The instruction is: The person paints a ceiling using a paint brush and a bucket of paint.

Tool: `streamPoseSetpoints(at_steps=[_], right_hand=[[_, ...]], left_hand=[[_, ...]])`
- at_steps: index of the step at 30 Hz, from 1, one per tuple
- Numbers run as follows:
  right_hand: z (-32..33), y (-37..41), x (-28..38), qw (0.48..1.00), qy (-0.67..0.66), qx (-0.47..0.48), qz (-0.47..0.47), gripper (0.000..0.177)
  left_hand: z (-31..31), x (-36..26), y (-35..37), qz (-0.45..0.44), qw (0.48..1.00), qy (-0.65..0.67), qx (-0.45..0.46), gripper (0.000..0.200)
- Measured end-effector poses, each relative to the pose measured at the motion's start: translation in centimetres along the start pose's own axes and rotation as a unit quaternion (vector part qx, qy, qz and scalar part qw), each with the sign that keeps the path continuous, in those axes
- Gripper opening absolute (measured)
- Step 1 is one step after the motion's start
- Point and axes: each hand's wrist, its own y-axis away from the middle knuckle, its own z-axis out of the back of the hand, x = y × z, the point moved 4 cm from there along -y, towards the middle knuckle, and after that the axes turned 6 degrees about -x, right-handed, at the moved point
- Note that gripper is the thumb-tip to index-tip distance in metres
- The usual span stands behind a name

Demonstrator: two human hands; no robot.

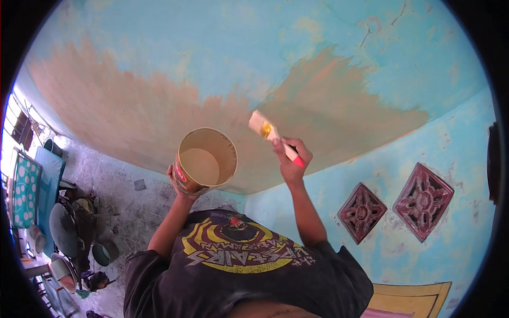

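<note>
My left hand point(180, 185) grips a paint bucket point(186, 179) from its side and underneath, with the mouth tipped toward me. Tan paint point(197, 166) lies inside it, and its inner wall is smeared with the same colour. In my right hand point(292, 161) is a paintbrush point(266, 129), held by its pale, red-tipped handle. Its bristles are coated light tan and point up and left, close to the wall in this view. Behind both hands, the blue wall point(222, 47) carries a broad tan-brown painted patch point(132, 108) with a ragged upper edge.
Two dark red diamond-shaped vent blocks point(362, 213) are set in the right wall. A yellow wooden frame point(411, 297) is at lower right. On the left, basins point(63, 229), a pot point(105, 253) and a polka-dot item point(26, 188) stand along the stained grey floor point(135, 212).
</note>
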Motion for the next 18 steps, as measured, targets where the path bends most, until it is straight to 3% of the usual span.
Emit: streamPoseSetpoints(at_steps=[2,5,8,11,13,15,17,18], right_hand=[[-0.7,-2.3,0.7,0.978,0.093,0.037,0.181,0.014],[-2.2,-3.3,-0.7,0.958,0.099,0.143,0.226,0.013],[-3.1,-3.9,-2.3,0.895,0.177,0.233,0.336,0.014],[-2.7,-6.4,-3.3,0.844,0.251,0.283,0.381,0.026],[-0.9,-11.0,-0.1,0.804,0.321,0.19,0.462,0.026],[1.9,-15.9,2.9,0.805,0.36,0.062,0.467,0.027],[1.9,-18.4,9.0,0.816,0.252,-0.017,0.52,0.016],[2.0,-18.2,8.1,0.816,0.277,0.017,0.507,0.02]], left_hand=[[-0.7,0.0,0.5,-0.003,1.0,0.009,0.003,0.08],[-0.2,-0.2,0.6,-0.011,0.999,0.031,0.009,0.08],[1.0,-0.2,1.2,-0.011,0.998,0.065,0.013,0.08],[0.0,-0.4,1.4,-0.035,0.997,0.059,0.018,0.076],[0.1,-0.7,1.7,-0.06,0.997,0.036,0.013,0.073],[0.7,-0.7,1.6,-0.065,0.997,0.027,0.013,0.072],[0.5,-0.5,1.6,-0.053,0.997,0.052,0.024,0.071],[0.7,-0.6,1.7,-0.057,0.996,0.059,0.03,0.071]])
